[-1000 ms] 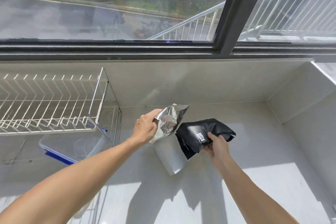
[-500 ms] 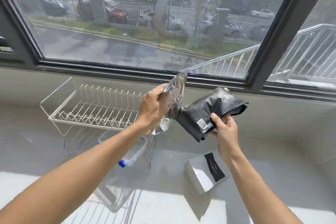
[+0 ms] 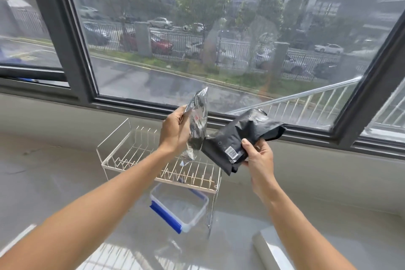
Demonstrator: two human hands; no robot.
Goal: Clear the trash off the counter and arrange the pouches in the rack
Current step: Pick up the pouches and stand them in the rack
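A: Head view, nearest first: what sits low on the counter?

B: A white pouch lies at the lower right edge. Beyond it, a clear tub with a blue clip sits under the wire rack.

A: And the hands?

B: The right hand grips a black pouch at its lower corner. The left hand pinches a silver pouch along one edge. Both pouches are held above the rack.

A: Handling?

B: Both probably light, soft and crinkly; the foil looks slippery. Hold by an edge and lower upright between the wires.
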